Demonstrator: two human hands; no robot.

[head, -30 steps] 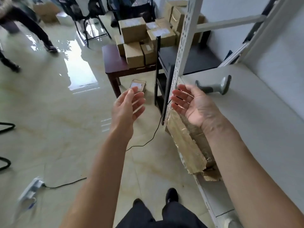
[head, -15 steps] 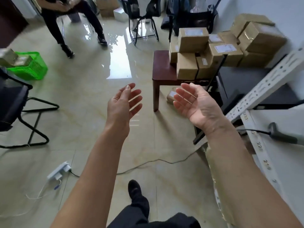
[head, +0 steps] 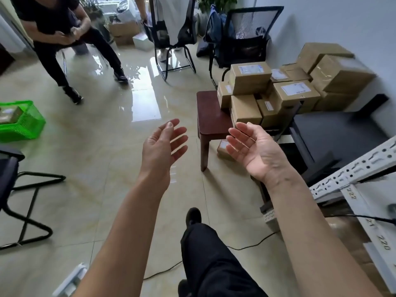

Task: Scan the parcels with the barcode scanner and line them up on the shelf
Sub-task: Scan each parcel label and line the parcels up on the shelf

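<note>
Several brown cardboard parcels (head: 249, 77) with white labels are stacked on a dark red stool (head: 211, 123) and a black table (head: 340, 133) ahead on the right. One small parcel (head: 222, 147) lies on the floor under the stool. My left hand (head: 162, 144) and my right hand (head: 255, 151) are both raised in front of me, empty, fingers straight, palms facing each other, short of the stack. The white metal shelf (head: 355, 170) is at the right edge. Only the scanner's black cable (head: 364, 217) and a sliver of its body show there.
A person in black stands at the back left. A green basket (head: 27, 125) holding a parcel sits on the floor at left. Black chairs stand at the back (head: 171, 39) and at the left edge (head: 12, 179). A white power strip (head: 68, 279) and cable lie on the glossy floor.
My view has swung left, away from the shelf and scanner, toward the parcel stack. Both hands keep their raised, empty pose and I have stepped forward.
</note>
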